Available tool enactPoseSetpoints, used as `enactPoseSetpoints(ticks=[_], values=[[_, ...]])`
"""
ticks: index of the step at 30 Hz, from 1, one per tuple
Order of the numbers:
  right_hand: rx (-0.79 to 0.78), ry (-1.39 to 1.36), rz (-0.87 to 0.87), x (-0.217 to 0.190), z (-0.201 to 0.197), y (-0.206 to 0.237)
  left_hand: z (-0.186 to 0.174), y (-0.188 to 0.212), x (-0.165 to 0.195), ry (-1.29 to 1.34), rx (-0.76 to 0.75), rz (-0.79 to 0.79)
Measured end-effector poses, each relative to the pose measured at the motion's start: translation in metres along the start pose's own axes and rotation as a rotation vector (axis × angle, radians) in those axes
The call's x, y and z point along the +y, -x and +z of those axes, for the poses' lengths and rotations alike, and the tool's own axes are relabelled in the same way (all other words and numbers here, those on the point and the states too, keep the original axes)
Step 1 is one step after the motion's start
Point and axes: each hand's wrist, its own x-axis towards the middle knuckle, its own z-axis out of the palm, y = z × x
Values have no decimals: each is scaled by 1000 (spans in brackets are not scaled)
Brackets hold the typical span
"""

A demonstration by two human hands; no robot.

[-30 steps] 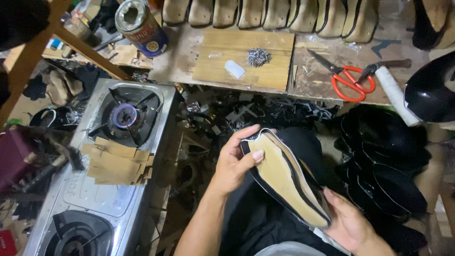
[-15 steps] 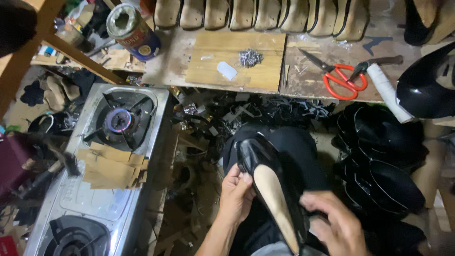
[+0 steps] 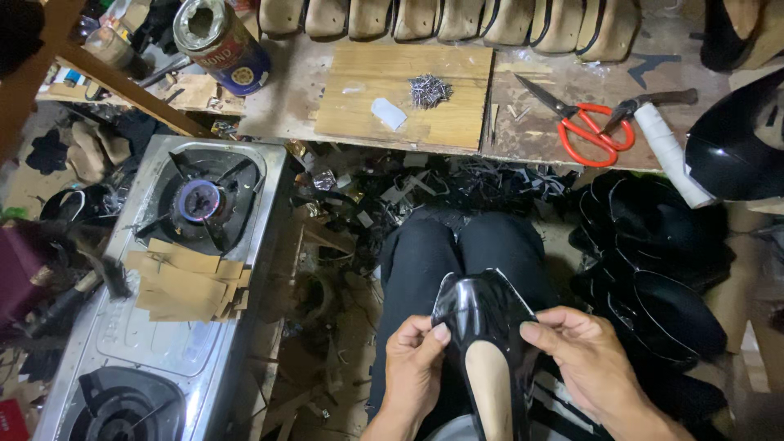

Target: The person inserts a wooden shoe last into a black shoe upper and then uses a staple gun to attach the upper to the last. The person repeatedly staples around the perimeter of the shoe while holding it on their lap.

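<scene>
A glossy black shoe upper on a tan last (image 3: 482, 335) rests upright on my lap, toe pointing away from me. My left hand (image 3: 415, 363) pinches the upper's left edge between thumb and fingers. On the other side, my right hand (image 3: 584, 359) grips its right edge the same way. The tan inside of the last shows between both hands. My knees in black trousers (image 3: 465, 249) lie under the shoe.
A two-burner gas stove (image 3: 175, 302) with a lit flame and cardboard pieces stands at the left. A wooden board (image 3: 408, 98) with nails, red scissors (image 3: 584, 126), a tin can (image 3: 220, 41) and a row of lasts (image 3: 449, 18) lie ahead. Black uppers (image 3: 661, 261) pile at right.
The shoe has been turned from sole-up and tilted to upright with its toe away. Both hands moved down onto the upper's two edges.
</scene>
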Motion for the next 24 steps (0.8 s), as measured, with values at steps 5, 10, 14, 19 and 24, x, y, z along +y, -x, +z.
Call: enactPoseSetpoints(ticks=[5, 10, 14, 19, 24], values=[[-268, -214, -35, 6, -10, -9, -15, 0, -10, 103, -149, 71], [-357, -185, 93, 5, -13, -21, -10, -8, -10, 258, -230, -90], [-546, -214, 157, -1, -11, -38, -13, -22, -14, 394, -474, -295], [-629, -210, 188, -3, -10, -52, -14, -25, -25, 337, -548, -636], [-841, -638, 346, 10, -8, -50, 12, -16, -34, 416, -768, -666]])
